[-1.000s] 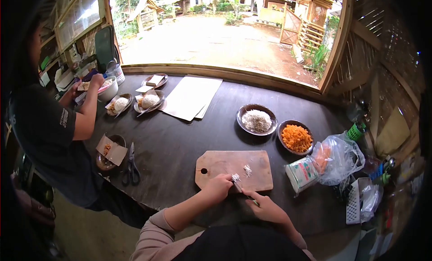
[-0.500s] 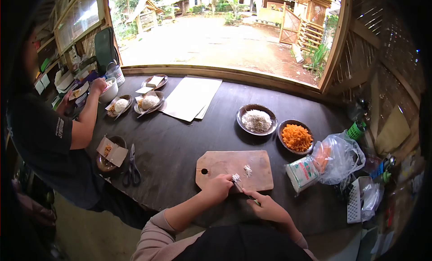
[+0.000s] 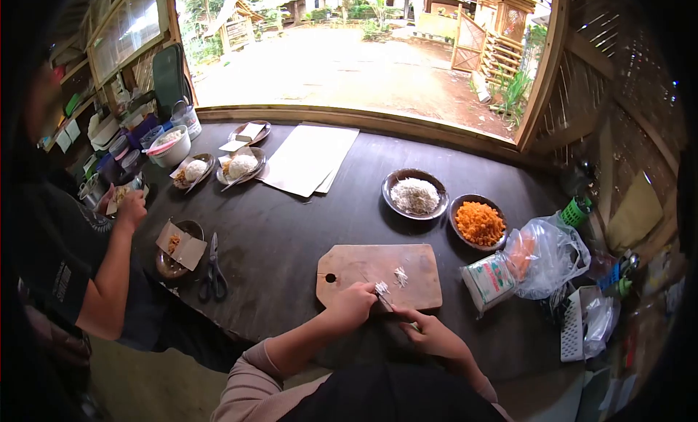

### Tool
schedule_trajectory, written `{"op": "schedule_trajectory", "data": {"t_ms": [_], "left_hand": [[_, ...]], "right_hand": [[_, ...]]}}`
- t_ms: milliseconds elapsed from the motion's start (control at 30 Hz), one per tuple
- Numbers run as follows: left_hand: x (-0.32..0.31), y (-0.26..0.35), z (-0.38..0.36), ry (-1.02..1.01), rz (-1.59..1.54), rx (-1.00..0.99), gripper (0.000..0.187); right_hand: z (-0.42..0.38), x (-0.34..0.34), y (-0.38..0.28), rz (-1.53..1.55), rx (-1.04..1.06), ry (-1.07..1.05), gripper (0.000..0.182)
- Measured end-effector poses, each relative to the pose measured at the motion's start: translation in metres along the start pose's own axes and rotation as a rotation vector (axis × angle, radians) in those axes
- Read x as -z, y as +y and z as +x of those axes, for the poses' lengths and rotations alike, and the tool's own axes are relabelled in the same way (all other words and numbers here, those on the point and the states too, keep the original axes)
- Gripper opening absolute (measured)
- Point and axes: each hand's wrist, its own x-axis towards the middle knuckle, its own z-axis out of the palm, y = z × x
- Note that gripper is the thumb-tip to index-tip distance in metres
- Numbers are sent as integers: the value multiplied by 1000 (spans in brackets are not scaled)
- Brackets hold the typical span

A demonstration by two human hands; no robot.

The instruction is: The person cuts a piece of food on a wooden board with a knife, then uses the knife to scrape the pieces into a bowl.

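Note:
My left hand (image 3: 350,306) lies at the near-left part of the wooden cutting board (image 3: 371,259), fingers closed around thin white strips (image 3: 381,287) whose ends poke out. My right hand (image 3: 435,337) grips a small knife (image 3: 385,303) at the board's near edge, its blade touching or just beside the strips; exact contact is too small to tell. A little heap of cut white pieces (image 3: 400,277) sits on the board. Beyond the board stand a brown bowl of white shreds (image 3: 414,196) and another of orange diced pieces (image 3: 480,223).
Right of the board are a white printed packet (image 3: 488,281), a clear plastic bag (image 3: 550,253) and a white grater (image 3: 572,327). Scissors (image 3: 213,276), plates of rice (image 3: 241,165) and paper sheets (image 3: 309,156) lie leftward. A co-worker (image 3: 87,255) stands at left, holding food on paper.
The co-worker's hand has left the white rice tub and moved down and nearer, to the food on paper. My hands and knife have barely shifted.

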Motion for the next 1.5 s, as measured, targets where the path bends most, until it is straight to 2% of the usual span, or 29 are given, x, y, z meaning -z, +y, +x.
{"op": "schedule_trajectory", "data": {"t_ms": [100,167,300,500,567,600,667,700,767,800,867,1000,1067,1100,1167,1300,1367,1500], "left_hand": [[-1,1,-1,85,-55,-38,12],[1,3,-1,84,-48,-24,13],[-2,0,-1,106,-85,-54,14],[4,2,-1,0,-33,-4,17],[5,5,-2,24,-32,1,17],[4,4,-2,23,-35,2,17],[1,2,-2,36,-51,-12,16],[0,1,-2,32,-50,-14,16],[-2,-1,-2,43,-39,-30,15],[0,0,-1,46,-35,-32,15],[3,3,0,-1,-4,-3,15],[5,6,-1,14,34,-12,14],[1,4,-1,59,-8,-35,13],[-1,2,-1,56,-10,-37,13],[-6,-2,-1,66,-37,-49,13],[-2,-1,0,82,-23,-67,13],[5,5,0,22,33,-29,12],[6,8,-2,53,22,-20,12]], "right_hand": [[2,-2,3,65,-9,-12,47],[8,-9,-6,-36,-228,-56,44],[11,-13,-14,-43,-302,-63,44],[2,-1,7,31,-119,-37,49],[5,-4,13,4,80,26,48],[5,-7,13,4,77,25,48],[10,-14,-4,-60,-228,-28,47],[12,-13,-14,-57,-229,-25,47],[15,-8,-31,-90,-422,-125,44],[12,-6,-29,-92,-417,-121,44],[3,1,-19,-7,-229,-72,44],[0,3,-13,66,-282,-85,45],[4,-6,0,20,-129,-28,44],[6,-10,-1,21,-133,-26,44],[11,-18,-5,-115,-286,-57,43],[6,-7,-20,-35,-309,-64,45],[0,0,-14,-14,-128,-37,43],[1,6,-23,86,-262,-112,42]]}}
